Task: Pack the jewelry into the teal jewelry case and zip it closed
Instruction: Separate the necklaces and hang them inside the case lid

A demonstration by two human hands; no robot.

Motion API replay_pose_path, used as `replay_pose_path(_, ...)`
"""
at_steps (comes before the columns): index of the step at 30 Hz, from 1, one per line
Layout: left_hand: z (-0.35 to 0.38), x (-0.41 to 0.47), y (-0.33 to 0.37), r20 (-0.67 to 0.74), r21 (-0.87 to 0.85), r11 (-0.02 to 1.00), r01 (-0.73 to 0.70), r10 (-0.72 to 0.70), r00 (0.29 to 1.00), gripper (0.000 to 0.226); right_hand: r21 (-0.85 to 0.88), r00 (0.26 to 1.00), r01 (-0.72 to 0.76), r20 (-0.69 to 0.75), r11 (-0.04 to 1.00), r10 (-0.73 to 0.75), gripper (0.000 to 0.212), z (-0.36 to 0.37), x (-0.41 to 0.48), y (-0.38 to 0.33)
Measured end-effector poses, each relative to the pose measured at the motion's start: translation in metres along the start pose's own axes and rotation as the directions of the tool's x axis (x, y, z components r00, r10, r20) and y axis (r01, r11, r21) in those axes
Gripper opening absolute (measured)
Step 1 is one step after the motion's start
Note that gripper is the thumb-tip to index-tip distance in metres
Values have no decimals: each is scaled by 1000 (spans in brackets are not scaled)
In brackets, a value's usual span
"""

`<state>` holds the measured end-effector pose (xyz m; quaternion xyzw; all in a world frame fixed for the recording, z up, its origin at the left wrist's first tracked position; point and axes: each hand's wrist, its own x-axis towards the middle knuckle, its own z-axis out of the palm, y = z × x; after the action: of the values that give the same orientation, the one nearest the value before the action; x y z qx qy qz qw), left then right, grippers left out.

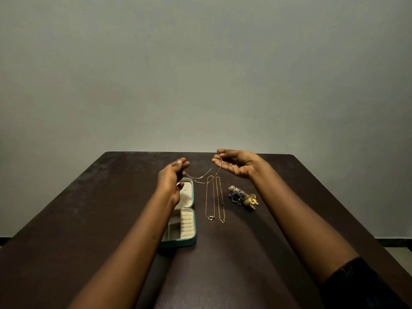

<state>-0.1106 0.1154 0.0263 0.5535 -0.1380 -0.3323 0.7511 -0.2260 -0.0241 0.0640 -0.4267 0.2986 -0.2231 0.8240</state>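
Gold-toned fine chain [201, 176] hangs slack between the two hands, raised clear of the dark surface [256, 253]. On the left hand [171, 177] the fingers [183, 163] pinch one end. On the right hand [239, 165], palm turned up, thumb and forefinger pinch the other end, and the remaining fingers are loosely curled. The chain's long axis runs left to right across the view and sags in the middle; two strands show, so it appears doubled.

The teal jewelry case [194, 221] lies open on the surface below and just nearer than the left hand, with the left forearm crossing over part of it. Its two cream-lined halves lie end to end, running away from the person; the near half carries ring rolls [186, 224] and an open compartment.

Judgement: the left hand is the nearer hand to the case. The chain has to travel down and leftward, and its axis lies across the case's long axis — it needs gathering or turning to fit.

Count:
- One chain in hand.
- Two necklaces flat on the surface just right of the case, parallel, long axes running away from the person: a ring-clasp necklace [210, 217] and a second necklace [222, 219].
- One heap [244, 197] of small pieces further right — rings and earrings, too tangled to count.
- One case; no jewelry visible in the exposed part.
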Motion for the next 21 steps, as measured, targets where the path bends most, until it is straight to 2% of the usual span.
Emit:
replay_pose_path(4,11,-12,5,135,306,948,-90,50,990,20,-228,1000,-5,16,974,9,19,18,-11,5)
replay_pose_path(7,15,-19,6,169,428,892,-144,78,983,24,-446,994,74,-36,892,-100,17,28,-15,7)
replay_pose_path(12,13,-24,6,202,464,878,-120,27,979,24,-693,967,147,-49,706,-250,20,36,-26,10)
replay_pose_path(16,14,-30,8,216,474,873,-113,9,976,25,-728,951,167,-60,665,-304,18,40,-26,11)
replay_pose_path(21,15,-31,8,225,474,861,-183,83,971,26,-763,942,159,-73,627,-328,13,43,-28,10)
